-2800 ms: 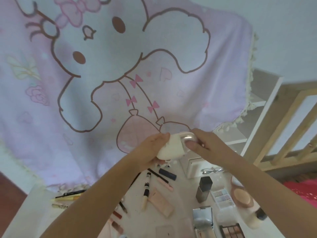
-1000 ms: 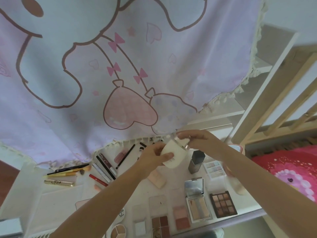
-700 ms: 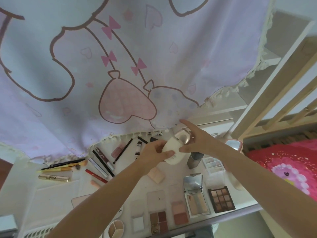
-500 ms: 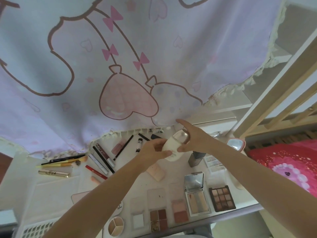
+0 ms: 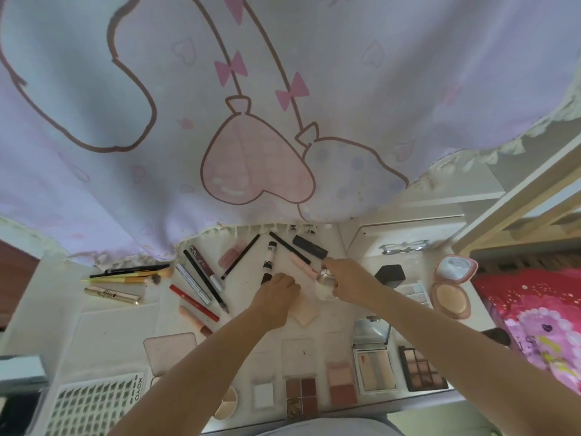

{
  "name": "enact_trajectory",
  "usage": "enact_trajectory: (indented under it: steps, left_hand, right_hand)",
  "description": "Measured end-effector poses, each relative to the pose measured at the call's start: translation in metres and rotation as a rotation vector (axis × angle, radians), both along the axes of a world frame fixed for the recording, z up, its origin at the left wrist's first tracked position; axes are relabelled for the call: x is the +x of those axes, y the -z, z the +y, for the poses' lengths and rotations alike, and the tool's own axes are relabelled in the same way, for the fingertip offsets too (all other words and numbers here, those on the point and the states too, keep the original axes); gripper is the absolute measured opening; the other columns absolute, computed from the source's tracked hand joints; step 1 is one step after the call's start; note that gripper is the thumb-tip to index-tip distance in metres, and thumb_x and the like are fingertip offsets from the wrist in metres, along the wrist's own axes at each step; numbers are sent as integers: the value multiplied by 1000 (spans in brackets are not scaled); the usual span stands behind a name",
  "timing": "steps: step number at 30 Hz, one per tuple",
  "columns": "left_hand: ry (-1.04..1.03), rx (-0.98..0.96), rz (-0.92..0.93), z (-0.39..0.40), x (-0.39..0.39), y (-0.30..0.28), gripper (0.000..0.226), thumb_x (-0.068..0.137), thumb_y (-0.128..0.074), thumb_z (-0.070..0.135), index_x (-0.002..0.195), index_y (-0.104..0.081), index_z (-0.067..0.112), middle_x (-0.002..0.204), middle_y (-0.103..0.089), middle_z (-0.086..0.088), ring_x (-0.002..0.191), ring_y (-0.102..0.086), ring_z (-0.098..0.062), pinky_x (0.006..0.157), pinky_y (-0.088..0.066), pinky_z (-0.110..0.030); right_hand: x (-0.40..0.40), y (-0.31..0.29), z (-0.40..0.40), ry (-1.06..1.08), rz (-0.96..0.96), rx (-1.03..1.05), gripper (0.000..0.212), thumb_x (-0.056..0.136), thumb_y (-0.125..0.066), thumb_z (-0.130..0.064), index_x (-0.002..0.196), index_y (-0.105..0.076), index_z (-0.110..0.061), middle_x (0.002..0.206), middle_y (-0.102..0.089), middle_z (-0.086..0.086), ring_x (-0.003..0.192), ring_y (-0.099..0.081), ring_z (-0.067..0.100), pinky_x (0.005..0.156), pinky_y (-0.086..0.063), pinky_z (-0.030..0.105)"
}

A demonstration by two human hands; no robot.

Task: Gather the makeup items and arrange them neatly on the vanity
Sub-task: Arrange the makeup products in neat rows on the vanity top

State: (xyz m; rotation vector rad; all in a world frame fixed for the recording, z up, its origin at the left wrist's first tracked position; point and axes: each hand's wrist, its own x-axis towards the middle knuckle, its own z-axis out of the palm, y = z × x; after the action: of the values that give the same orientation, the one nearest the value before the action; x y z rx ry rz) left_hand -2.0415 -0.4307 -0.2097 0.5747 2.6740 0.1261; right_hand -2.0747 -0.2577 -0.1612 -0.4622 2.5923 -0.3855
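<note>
A small white bottle (image 5: 324,289) with a shiny rounded cap stands on the white vanity (image 5: 119,322), and my right hand (image 5: 350,280) grips it around the cap. Just left of it, my left hand (image 5: 276,294) hovers low with loosely bent fingers, holding nothing, partly covering a beige tube (image 5: 303,313). Pencils, lip glosses and mascaras (image 5: 201,278) lie fanned out at the back left. Several open eyeshadow and blush palettes (image 5: 301,394) sit in a row along the front edge.
A dark square bottle (image 5: 390,275) and an open pink compact (image 5: 452,291) stand right of my right hand. Brushes (image 5: 132,275) lie far left, a lash sheet (image 5: 94,404) at front left. A lilac cartoon blanket (image 5: 251,121) hangs behind; a red bedcover (image 5: 534,309) lies on the right.
The white bottle has come down from in front of me onto the vanity. My left hand has let go of it and my right hand still holds the cap end. My view has tilted downward.
</note>
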Motion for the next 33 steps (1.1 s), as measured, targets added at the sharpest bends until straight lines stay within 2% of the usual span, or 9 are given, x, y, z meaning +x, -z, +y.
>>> enact_trajectory:
  steps: [6, 13, 18, 22, 24, 26, 29, 31, 33]
  left_hand:
    - [160, -110, -3, 5, -7, 5, 62, 84, -51, 0, 140, -24, 8, 148, -24, -8, 139, -15, -23, 112, -20, -37]
    - [323, -214, 21, 5, -15, 3, 47, 88, -51, 8, 132, -35, 7, 136, -40, -11, 126, -35, -27, 107, -26, -36]
    - [227, -65, -36, -8, -11, -6, 53, 90, -53, 24, 136, -32, 7, 138, -40, -11, 127, -36, -25, 108, -25, -34]
    - [10, 195, -48, -19, -5, -34, 60, 89, -52, 35, 139, -29, 10, 136, -39, -7, 121, -40, -21, 100, -30, -27]
    - [-60, 304, 30, -22, -3, -54, 61, 86, -55, 39, 137, -33, 13, 132, -42, -4, 117, -42, -18, 94, -29, -20]
    - [-78, 354, 154, -21, -3, -75, 59, 83, -58, 40, 133, -39, 15, 128, -46, -2, 115, -43, -16, 86, -25, -14]
    - [-84, 337, 291, -16, -7, -104, 63, 79, -61, 42, 134, -41, 16, 125, -49, -1, 114, -43, -17, 91, -30, -21]
    - [-123, 433, 310, -15, -7, -121, 65, 75, -67, 36, 133, -44, 15, 116, -57, -2, 105, -52, -17, 86, -38, -23]
    - [-188, 645, 233, -16, -6, -134, 68, 71, -72, 25, 132, -43, 18, 98, -63, 6, 83, -59, -3, 72, -43, -12]
  right_hand:
    - [11, 9, 9, 28, -58, 37, 56, 83, -55, -2, 132, -32, -13, 120, -53, 15, 109, -52, 30, 88, -45, 38]
    - [18, 7, 14, -47, -72, 30, 74, 81, -54, -1, 142, -17, -19, 120, -50, 15, 106, -51, 29, 85, -47, 38]
    - [21, -1, 19, -98, -53, 19, 75, 82, -62, -20, 142, -17, -19, 125, -44, 11, 114, -45, 24, 87, -39, 30]
    - [26, -19, 18, -72, 155, -143, 55, 90, -51, -34, 138, -32, -13, 135, -41, 5, 126, -34, 17, 93, -23, 14]
    - [26, -34, 12, -33, 241, -244, 44, 92, -48, -33, 130, -44, -11, 125, -50, 3, 118, -41, 15, 86, -22, 11]
    - [26, -53, 3, 35, 255, -365, 29, 92, -49, -31, 111, -58, -11, 96, -59, 0, 91, -50, 12, 75, -30, 13]
    - [21, -81, -6, 140, 213, -507, 19, 88, -56, -24, 72, -56, -12, 62, -47, -6, 58, -42, 7, 57, -35, 10]
    - [19, -97, -5, 126, 219, -547, 9, 85, -60, -20, 82, -60, -11, 65, -47, -10, 60, -43, 6, 58, -35, 5]
    - [18, -111, 1, 49, 270, -567, 17, 82, -63, -11, 98, -62, -7, 79, -52, -8, 69, -49, 8, 60, -37, 1]
